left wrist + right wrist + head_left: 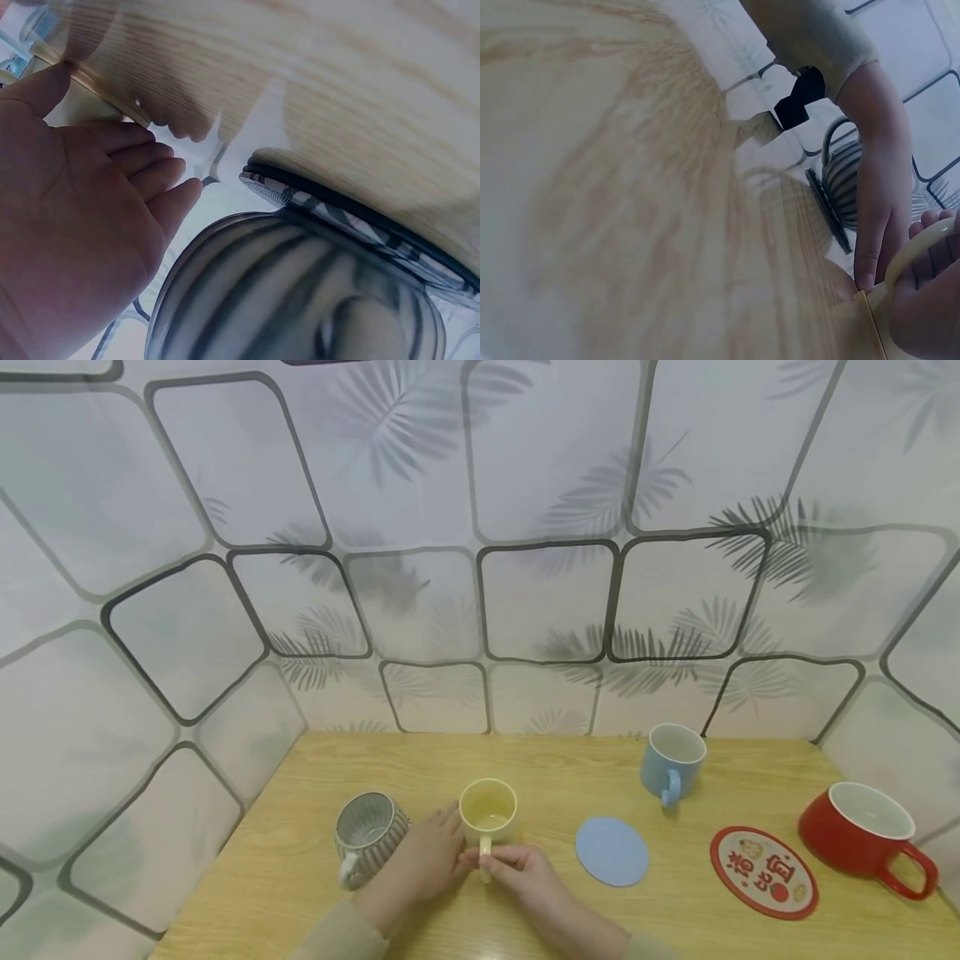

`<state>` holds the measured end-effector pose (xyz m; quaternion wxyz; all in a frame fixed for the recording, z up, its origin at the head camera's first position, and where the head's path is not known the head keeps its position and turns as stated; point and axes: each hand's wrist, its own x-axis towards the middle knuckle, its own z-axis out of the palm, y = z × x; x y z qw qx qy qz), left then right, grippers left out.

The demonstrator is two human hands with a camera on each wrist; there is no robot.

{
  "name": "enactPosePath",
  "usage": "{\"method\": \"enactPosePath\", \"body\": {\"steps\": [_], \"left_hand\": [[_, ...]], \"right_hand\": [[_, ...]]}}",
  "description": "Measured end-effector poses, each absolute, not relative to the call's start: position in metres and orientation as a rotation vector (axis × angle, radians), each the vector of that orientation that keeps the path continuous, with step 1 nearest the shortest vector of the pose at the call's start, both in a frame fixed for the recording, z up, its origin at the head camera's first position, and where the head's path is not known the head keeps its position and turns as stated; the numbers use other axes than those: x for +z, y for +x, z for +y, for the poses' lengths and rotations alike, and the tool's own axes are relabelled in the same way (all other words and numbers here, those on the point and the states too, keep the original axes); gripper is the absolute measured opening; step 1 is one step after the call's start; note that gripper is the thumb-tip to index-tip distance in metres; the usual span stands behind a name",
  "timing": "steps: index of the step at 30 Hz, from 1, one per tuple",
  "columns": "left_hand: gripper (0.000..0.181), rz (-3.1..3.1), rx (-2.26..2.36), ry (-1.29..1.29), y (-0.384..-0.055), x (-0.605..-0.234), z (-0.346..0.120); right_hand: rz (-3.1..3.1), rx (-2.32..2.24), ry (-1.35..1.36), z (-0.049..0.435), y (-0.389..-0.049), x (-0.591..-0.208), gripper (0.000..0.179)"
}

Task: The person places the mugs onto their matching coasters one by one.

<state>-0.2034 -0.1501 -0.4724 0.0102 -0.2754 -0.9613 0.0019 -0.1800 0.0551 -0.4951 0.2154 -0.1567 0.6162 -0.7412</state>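
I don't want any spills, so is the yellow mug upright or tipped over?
Upright: in the head view, the yellow mug stands with its opening facing up, and the right hand pinches its handle.

Wood-grain tabletop: dark-edged patterned coaster laid at left, yellow coaster at centre, both mostly covered; light-blue coaster, red-rimmed lettered coaster laid flat; light-blue mug, red mug set directly on wood.

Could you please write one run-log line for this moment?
left grip: beside yellow mug; right grip: pinches its handle; grey mug: on coaster; blue mug: off blue coaster; red mug: off red coaster
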Motion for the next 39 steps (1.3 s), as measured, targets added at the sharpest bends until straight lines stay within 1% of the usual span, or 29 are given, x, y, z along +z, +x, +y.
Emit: {"method": "enactPosePath", "body": {"steps": [5, 18, 26, 39], "left_hand": [[0.064, -3.008, 0.011, -0.844, -0.202, -0.472, -0.15], [0.067, -3.032, 0.017, -0.809, -0.201, -0.469, -0.147], [0.064, -3.015, 0.016, -0.819, -0.202, -0.474, -0.148], [0.075, -3.004, 0.044, -0.855, -0.203, -0.471, -0.15]], "right_hand": [[1.751, -2.051, -0.395, 0.051, -0.178, -0.492, 0.034], [1.765, -2.04, -0.368, 0.048, -0.175, -0.484, 0.034], [1.77, -2.026, -0.376, 0.049, -0.178, -0.486, 0.033], [1.762, -1.987, -0.44, 0.054, -0.179, -0.481, 0.034]]}}
